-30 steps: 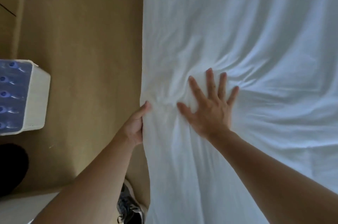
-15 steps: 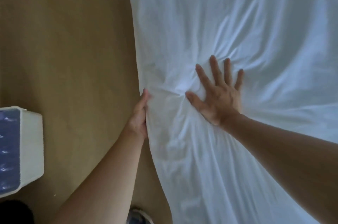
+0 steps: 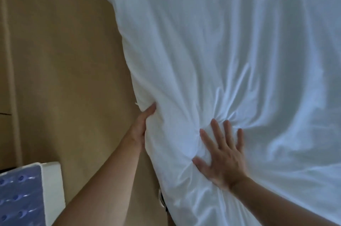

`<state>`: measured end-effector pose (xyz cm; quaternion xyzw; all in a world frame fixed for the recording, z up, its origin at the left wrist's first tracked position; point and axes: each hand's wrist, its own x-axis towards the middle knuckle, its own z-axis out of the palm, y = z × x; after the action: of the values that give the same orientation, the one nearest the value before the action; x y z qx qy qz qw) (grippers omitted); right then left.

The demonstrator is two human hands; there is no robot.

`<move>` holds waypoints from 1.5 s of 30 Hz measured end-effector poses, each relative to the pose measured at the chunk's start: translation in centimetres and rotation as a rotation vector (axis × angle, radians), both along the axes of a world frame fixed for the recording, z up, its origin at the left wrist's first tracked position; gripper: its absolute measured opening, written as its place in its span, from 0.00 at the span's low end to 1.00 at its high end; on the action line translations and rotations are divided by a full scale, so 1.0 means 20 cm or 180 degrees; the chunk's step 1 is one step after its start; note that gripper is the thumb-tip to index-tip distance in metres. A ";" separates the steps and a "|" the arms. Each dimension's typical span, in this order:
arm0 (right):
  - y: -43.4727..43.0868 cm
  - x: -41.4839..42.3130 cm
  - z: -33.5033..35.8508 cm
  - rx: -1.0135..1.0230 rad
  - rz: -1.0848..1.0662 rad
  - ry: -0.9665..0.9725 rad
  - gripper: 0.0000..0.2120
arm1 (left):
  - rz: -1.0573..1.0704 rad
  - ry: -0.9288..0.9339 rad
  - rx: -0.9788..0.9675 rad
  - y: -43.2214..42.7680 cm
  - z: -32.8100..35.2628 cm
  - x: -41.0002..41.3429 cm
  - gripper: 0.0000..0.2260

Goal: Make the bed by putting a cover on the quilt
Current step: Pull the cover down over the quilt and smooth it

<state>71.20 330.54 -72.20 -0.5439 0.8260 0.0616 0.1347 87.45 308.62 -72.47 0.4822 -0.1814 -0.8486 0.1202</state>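
Two bare forearms end in the left hand and right hand; a dark, pale-edged shoe shows partly between them.

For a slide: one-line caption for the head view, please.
Left hand grips the edge of the white quilt cover while the right hand presses flat on it.

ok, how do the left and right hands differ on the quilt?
The left hand grips the quilt by its side edge, thumb on top, fingers hidden; the right hand presses flat on top, fingers spread. The left hand is at the edge; the right hand further in, where creases bunch. Both touch the quilt.
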 end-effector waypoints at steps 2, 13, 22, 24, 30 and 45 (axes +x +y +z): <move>-0.01 0.00 0.03 -0.0145 0.0005 -0.0022 0.40 | -0.0202 -0.0096 0.0245 0.00 -0.01 -0.01 0.24; -1.15 -0.07 0.09 -0.0106 -0.0260 -0.0129 0.49 | 0.0006 0.0095 0.0416 -0.48 -0.02 -0.11 0.22; -1.66 -0.12 0.11 0.0000 -0.0088 -0.0121 0.56 | -0.0142 0.0033 0.0080 -1.10 0.06 -0.15 0.16; -1.78 -0.11 0.13 -0.0044 -0.0136 -0.0176 0.57 | -0.0417 -0.0183 0.0256 -1.16 0.01 -0.16 0.17; -2.25 -0.24 0.12 -0.0150 -0.0321 -0.0330 0.49 | -0.0346 0.0005 0.0419 -1.40 -0.06 -0.27 0.22; -3.15 -0.36 -0.01 -0.0203 -0.0302 0.0389 0.32 | -0.0044 0.1417 0.0182 -2.54 -0.13 -0.48 0.26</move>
<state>64.09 267.55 -72.50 -0.5033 0.8591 0.0620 0.0695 77.93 257.81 -75.05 0.2850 -0.1296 -0.9397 0.1378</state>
